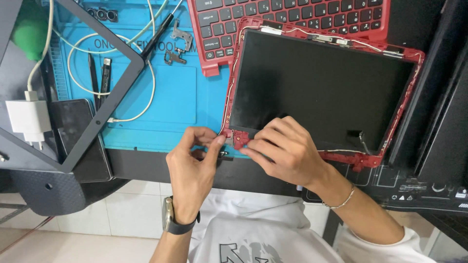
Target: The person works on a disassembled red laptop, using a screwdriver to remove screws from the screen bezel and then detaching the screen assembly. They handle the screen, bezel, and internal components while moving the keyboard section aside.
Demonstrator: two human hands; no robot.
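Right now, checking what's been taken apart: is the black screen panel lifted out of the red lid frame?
No, the screen panel lies inside the red frame, whose edge shows all around it.

1. Surface (146, 168): dark, black front edge running left to right; most of the top is covered.
2. Blue work mat (175, 97) lies on the surface, upper left to centre; pale lettering on it, a raised rectangular outline in the middle.
3. Black mat with white line drawings (414, 187) covers the surface at the right.
4. Floor (131, 207): pale square tiles with thin grout lines, seen below the surface edge at lower left.
5. Dark rounded perforated part (48, 192), maybe a seat, at the lower left over the floor.
6. Light: even, bright, soft shadows; source not seen.
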